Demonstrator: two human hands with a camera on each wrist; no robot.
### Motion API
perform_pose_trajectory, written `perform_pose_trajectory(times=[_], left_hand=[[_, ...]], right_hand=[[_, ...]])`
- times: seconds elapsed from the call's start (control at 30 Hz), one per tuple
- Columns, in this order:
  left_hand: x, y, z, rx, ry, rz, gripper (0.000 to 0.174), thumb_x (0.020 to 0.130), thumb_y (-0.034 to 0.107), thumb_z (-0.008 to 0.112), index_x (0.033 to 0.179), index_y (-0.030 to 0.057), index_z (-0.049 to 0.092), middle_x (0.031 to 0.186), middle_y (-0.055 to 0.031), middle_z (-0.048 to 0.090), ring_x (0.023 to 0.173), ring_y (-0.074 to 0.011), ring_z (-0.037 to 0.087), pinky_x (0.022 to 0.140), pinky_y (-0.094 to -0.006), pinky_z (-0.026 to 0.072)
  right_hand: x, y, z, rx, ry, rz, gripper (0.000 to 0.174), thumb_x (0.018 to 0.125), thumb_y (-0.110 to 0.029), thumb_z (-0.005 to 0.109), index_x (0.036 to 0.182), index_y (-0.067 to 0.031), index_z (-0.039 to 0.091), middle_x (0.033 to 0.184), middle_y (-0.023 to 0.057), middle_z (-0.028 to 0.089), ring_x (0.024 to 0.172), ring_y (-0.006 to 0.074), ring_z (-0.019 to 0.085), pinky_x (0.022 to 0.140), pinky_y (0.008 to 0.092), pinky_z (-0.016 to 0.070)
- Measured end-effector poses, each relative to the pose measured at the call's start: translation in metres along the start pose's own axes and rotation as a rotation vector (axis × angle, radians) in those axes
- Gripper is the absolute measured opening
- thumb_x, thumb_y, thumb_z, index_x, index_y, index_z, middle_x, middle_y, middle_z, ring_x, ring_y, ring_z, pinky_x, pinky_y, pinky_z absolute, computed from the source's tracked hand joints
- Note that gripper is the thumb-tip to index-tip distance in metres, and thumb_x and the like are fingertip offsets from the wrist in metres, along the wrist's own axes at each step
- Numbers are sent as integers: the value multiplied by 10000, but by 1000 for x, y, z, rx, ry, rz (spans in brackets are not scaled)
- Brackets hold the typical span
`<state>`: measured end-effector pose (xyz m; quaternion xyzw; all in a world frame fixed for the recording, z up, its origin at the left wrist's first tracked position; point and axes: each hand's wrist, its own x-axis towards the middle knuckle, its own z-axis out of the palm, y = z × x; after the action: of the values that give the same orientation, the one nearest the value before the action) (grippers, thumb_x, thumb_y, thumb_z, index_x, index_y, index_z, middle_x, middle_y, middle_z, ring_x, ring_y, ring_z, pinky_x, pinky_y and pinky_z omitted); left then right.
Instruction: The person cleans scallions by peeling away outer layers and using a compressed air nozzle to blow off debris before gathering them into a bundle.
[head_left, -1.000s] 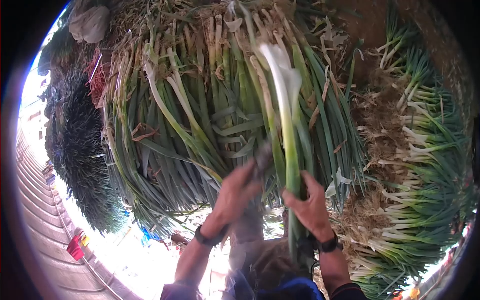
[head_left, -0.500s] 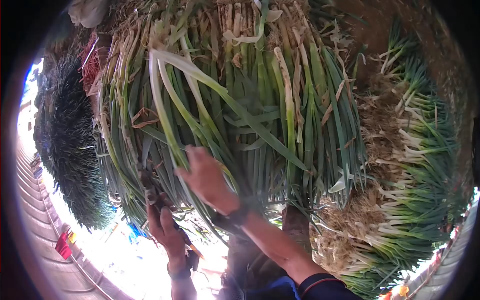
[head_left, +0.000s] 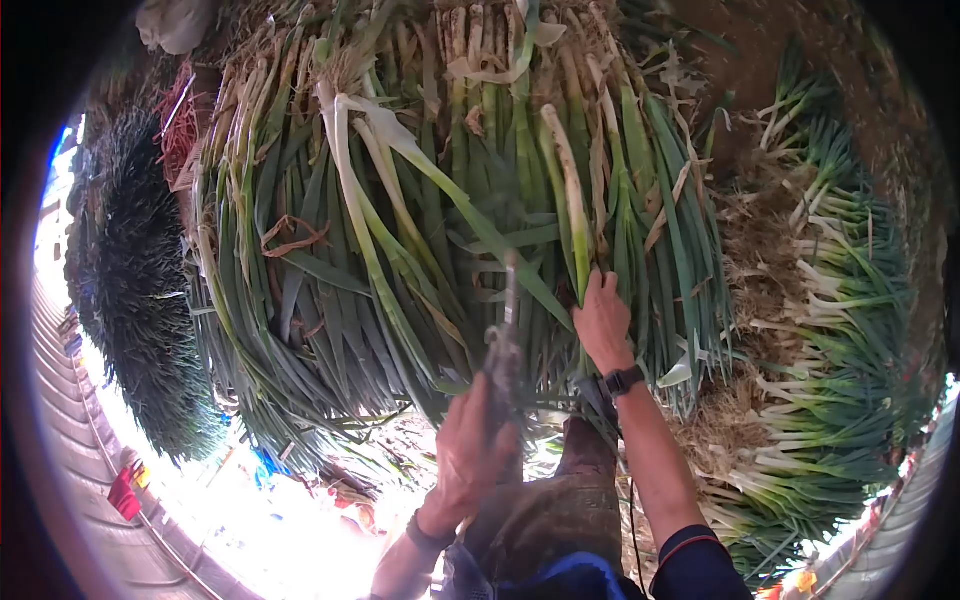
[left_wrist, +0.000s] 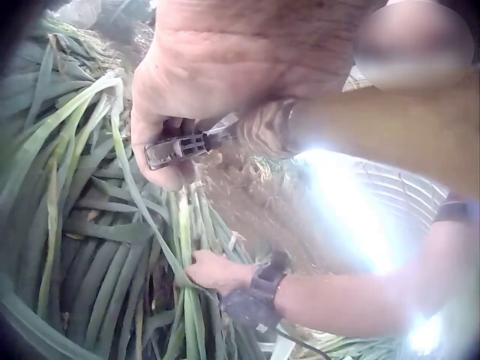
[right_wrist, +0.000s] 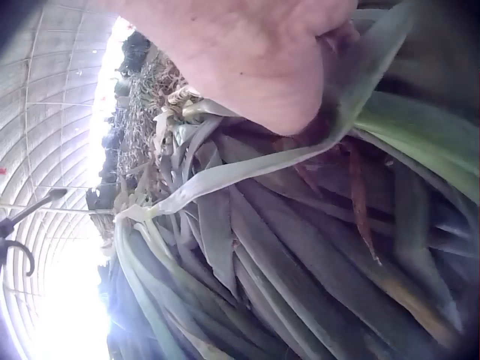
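Note:
A blurred dark tool (head_left: 508, 345) stands up from my left hand (head_left: 470, 455), which grips it low in front of the pile. Close up in the left wrist view, fingers of the left hand (left_wrist: 255, 45) curl round the tool's dark slotted part (left_wrist: 176, 151). My right hand (head_left: 605, 322), its fingers bent, holds a green stalk with a pale end (head_left: 568, 165) at the right of the pile. Leaves partly hide the right hand (right_wrist: 262, 67) in its wrist view. Left of it, a white-based stalk (head_left: 345, 160) lies across long green leaves (head_left: 320, 370).
More green onions (head_left: 840, 330), roots inward, are stacked along the right. A dark green heap (head_left: 140, 270) stands at the left, beside red strands (head_left: 182, 125). Brown soil shows at the top right. A curved ribbed cover (right_wrist: 52, 97) arches behind.
The thick stalk held a second ago now lies on the pile. Since then my right hand went left and came back right to another stalk; my left hand swung left and returned with the tool.

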<state>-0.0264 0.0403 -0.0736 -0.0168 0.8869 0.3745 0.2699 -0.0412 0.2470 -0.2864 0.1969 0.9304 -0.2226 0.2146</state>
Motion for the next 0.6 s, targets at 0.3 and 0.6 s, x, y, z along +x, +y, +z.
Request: perform_pose_trajectory(times=[0.3,0.6], left_hand=[[-20,9,30,67,-221,59,727,880,157,705,1490,-89,398,1083,-248,596,896,-401,632,763,-459,518],[66,26,53,158,-206,24,651,929,211,660,1456,-94,432,1040,-260,590,900,-430,619,784,-473,501]], right_hand=[[-71,-14,-77,46,-138,-112,837,759,-249,797,1472,-18,422,1044,214,634,825,412,693,684,492,560],[-72,-7,-76,160,-259,-90,802,796,-161,732,1500,-7,379,800,204,681,742,427,676,654,504,531]])
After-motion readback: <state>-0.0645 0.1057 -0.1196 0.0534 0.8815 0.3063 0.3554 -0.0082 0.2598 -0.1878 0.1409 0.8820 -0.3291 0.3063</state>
